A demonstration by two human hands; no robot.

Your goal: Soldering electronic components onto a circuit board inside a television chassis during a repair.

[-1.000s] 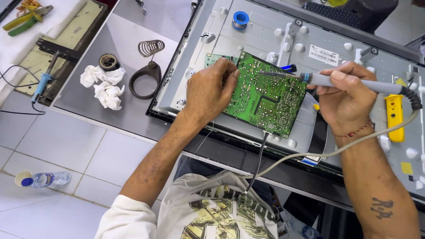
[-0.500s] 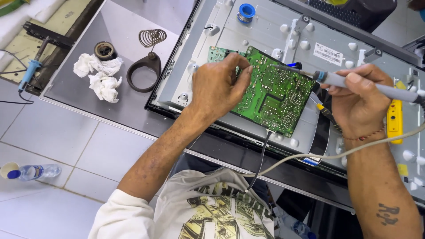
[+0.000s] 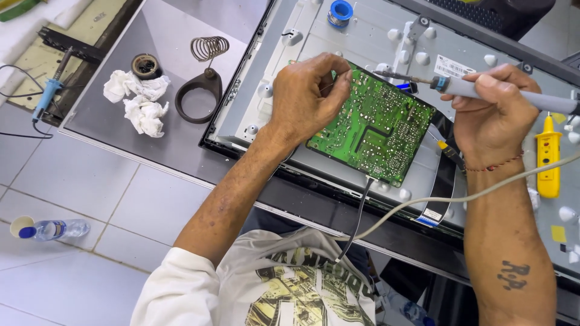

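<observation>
My left hand (image 3: 308, 96) pinches the green circuit board (image 3: 374, 130) at its ten o'clock corner; my right hand (image 3: 492, 111) fingers wrap the soldering iron (image 3: 483, 89), its tip above the board's upper edge.

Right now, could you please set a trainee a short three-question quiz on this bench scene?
1. True or false: the left hand touches the green circuit board.
2. What does the right hand hold? A) yellow tester B) soldering iron C) blue solder spool
3. Fill in: the crumpled white tissues lie beside the black iron ____.

Key: 1 true; 2 B; 3 stand.
</observation>
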